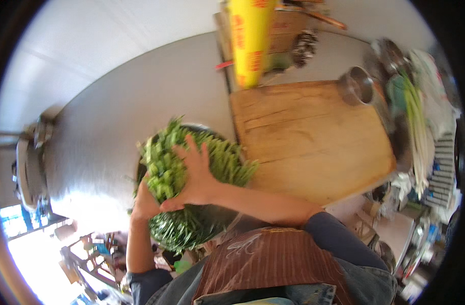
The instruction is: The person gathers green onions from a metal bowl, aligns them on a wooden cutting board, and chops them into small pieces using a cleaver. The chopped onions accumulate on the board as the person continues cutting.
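A large round container heaped with cut green stalks and dark green leaves is directly before me, left of a wooden cutting board. My right hand lies over the heap with its fingers spread, touching the light green stalks. At the heap's left side is my left hand, against the stalks and the container's edge; its fingers are partly hidden by the greens. More stalks lie to the right of my right hand.
Beyond the board stands a blurred yellow package with red writing, near a cardboard box. A metal bowl rests at the board's far right corner. Long green onions lie at the right, by a plastic bag. Metal countertop extends left.
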The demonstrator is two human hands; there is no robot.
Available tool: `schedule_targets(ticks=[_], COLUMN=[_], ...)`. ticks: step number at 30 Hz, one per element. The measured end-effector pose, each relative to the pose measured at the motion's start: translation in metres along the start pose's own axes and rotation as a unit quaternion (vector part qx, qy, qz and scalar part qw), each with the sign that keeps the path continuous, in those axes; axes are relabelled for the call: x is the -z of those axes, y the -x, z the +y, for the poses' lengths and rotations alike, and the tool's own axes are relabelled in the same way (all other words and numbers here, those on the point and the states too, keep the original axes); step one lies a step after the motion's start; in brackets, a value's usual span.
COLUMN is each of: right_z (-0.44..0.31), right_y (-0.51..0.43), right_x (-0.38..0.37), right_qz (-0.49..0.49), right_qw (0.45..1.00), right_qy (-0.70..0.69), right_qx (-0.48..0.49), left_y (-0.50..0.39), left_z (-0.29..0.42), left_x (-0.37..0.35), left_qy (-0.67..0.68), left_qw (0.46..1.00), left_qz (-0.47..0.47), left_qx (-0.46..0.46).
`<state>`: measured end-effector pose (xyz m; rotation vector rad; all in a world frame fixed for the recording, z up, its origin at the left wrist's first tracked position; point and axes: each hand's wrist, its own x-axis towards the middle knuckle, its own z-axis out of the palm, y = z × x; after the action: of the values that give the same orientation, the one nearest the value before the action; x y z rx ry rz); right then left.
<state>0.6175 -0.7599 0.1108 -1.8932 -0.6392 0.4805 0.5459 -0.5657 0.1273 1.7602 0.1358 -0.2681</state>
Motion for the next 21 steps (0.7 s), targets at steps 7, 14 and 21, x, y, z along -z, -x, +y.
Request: schedule_targets(ticks=[7, 14, 21], right_z=[-0.003, 0.01, 0.017], right_y=[0.006, 0.008, 0.001], right_x=[-0.008, -0.014, -0.034], right_qz=[-0.053, -0.05, 0.221], right_qw=[0.941, 0.844, 0.912], right_qy=[-0.333, -0.517, -0.34], right_qx=[0.035, 0.129, 0.069], left_y=[0.014, -0.002, -0.042], left_z=[-0.001, 0.013, -0.007], left_x=[0.003, -0.001, 0.0], left_qy=[-0.089, -0.156, -0.083], left_qw=[0.996, 0.986, 0.986], left_qz=[0.029, 0.023, -0.034], left_qx=[0.01, 0.051, 0.138])
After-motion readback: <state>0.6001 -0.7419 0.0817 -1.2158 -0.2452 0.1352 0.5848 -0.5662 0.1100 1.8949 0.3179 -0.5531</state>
